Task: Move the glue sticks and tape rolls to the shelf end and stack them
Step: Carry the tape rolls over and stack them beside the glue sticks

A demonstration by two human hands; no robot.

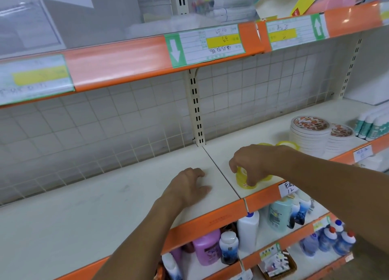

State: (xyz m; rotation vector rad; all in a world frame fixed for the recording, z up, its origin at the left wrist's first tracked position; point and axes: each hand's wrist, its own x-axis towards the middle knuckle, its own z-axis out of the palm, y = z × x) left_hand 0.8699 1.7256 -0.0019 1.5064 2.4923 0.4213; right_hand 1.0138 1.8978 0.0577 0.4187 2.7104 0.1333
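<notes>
My right hand (255, 164) grips a small stack of clear yellowish tape rolls (242, 177) standing near the front edge of the white shelf (126, 185). My left hand (189, 187) rests on the shelf just left of the seam, fingers loosely curled, holding nothing. More yellowish tape rolls (287, 144) lie behind my right wrist. Two stacks of white tape rolls with red-patterned tops (309, 132) stand further right. White and teal glue sticks (372, 126) lie at the far right of the shelf.
An upper shelf with an orange price rail (126, 58) hangs overhead. A slotted upright (195, 109) runs down the tiled back wall. Lower shelves hold bottles (207, 248) and a small basket (277, 265). A white box (366, 90) stands at the back right.
</notes>
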